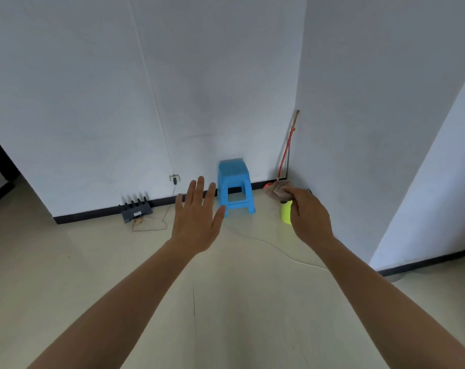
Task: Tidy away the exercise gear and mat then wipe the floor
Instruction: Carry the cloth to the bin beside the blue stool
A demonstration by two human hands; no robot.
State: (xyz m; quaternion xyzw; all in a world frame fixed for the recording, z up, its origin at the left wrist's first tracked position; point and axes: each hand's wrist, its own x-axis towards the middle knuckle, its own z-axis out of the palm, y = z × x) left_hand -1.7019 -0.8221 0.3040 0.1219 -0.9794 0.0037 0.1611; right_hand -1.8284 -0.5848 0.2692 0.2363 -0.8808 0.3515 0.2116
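pale tiled floor [93,275], white walls [79,89], blue stool [235,186] in corner

Cloth [277,190]: brownish, crumpled, bunched above the floor near the corner. Bottle [286,213]: yellow-green, upright, directly below the cloth, upper part hidden. Floor [226,302]: pale glossy tile, thin dark line down the middle.

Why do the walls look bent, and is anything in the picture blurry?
Head view: the wide-angle lens bows the wall edges and stretches the forearms; light is soft and dim, with hardly any shadows; the blue stool is slightly soft; the cloth in the right hand is smeared; the open left hand is fairly crisp.
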